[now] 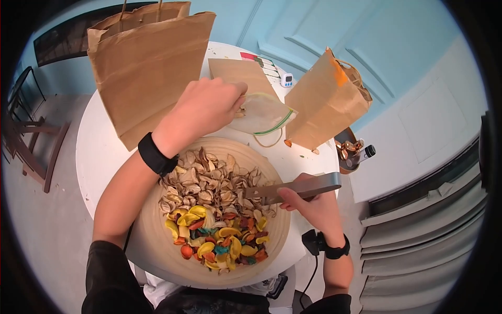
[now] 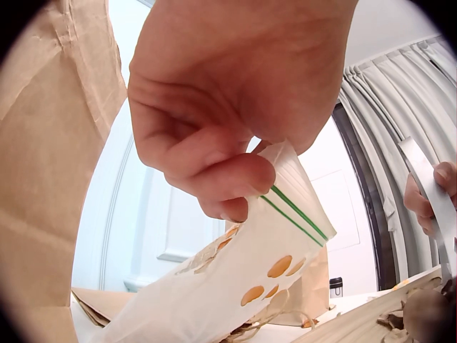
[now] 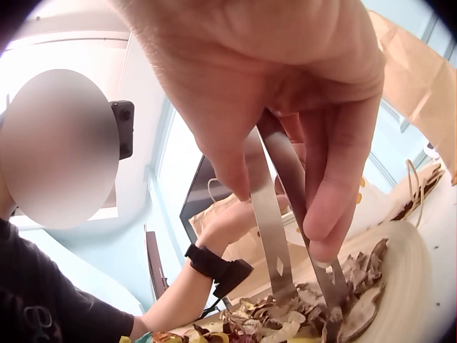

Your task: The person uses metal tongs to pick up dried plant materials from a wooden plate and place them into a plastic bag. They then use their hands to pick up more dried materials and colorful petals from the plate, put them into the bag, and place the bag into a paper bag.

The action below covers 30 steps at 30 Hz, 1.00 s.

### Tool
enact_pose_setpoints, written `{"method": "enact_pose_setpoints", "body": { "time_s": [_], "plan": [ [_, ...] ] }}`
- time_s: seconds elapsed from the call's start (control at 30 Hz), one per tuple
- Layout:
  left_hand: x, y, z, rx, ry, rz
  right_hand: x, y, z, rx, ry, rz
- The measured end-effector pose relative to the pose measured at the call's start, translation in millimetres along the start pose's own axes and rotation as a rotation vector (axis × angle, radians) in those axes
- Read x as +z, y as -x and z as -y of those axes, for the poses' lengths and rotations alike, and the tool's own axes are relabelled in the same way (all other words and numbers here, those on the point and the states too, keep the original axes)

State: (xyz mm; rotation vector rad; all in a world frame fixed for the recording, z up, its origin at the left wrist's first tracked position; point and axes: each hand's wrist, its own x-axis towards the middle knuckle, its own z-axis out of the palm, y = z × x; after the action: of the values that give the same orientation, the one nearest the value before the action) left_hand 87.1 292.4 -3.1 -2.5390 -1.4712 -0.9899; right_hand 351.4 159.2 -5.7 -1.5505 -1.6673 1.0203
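My left hand (image 1: 209, 102) pinches the top edge of a pale zip bag (image 2: 207, 286) with a green seal line. Small oval windows on the bag's face show tan contents. My right hand (image 1: 320, 209) holds metal tongs (image 1: 314, 184), thumb on one arm and fingers on the other. The tong tips reach into brown dried petals (image 1: 201, 183) in a wide, round wooden bowl (image 1: 281, 220). Yellow, orange and teal potpourri pieces (image 1: 219, 243) fill the bowl's near side. The bag lies just beyond the bowl's far rim.
A large paper bag (image 1: 151, 68) stands at the left and a smaller one (image 1: 324, 104) at the right of the white round table (image 1: 91, 152). A flat brown paper bag (image 1: 246, 73) and a small timer (image 1: 286, 79) lie at the back. Bottles (image 1: 361, 154) stand beyond the table's right edge.
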Motion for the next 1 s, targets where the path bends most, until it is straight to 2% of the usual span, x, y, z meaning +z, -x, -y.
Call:
{"method": "enact_pose_setpoints", "body": {
  "time_s": [0.13, 0.23, 0.33, 0.53, 0.63, 0.73, 0.83, 1.0],
  "plan": [
    [1.2, -0.3, 1.1, -0.008, -0.004, -0.006, 14.3, -9.3, 7.1, -0.011, -0.005, 0.030],
    [1.6, -0.1, 1.4, -0.001, 0.005, 0.003, 23.8, -19.0, 8.1, -0.090, 0.037, 0.062],
    [3.0, 0.1, 0.8, 0.004, 0.010, 0.003, 33.2, -23.0, 23.9, -0.142, 0.252, 0.103],
    [2.3, 0.5, 0.5, 0.019, 0.008, -0.003, 48.0, -32.2, 21.5, -0.199, 0.206, 0.113],
    [4.1, 0.4, 1.4, 0.014, 0.021, -0.009, 48.9, -30.7, 20.9, -0.156, 0.067, 0.155],
    [2.0, 0.8, -2.8, -0.006, 0.021, 0.009, 48.3, -38.4, 6.9, -0.185, 0.042, 0.188],
    [1.4, 0.2, -3.7, -0.005, 0.012, 0.023, 46.5, -40.6, 15.1, -0.089, -0.059, 0.238],
    [4.1, 0.6, -1.9, 0.002, 0.011, 0.020, 42.9, -42.3, 13.6, -0.034, -0.156, 0.261]
  ]
}}
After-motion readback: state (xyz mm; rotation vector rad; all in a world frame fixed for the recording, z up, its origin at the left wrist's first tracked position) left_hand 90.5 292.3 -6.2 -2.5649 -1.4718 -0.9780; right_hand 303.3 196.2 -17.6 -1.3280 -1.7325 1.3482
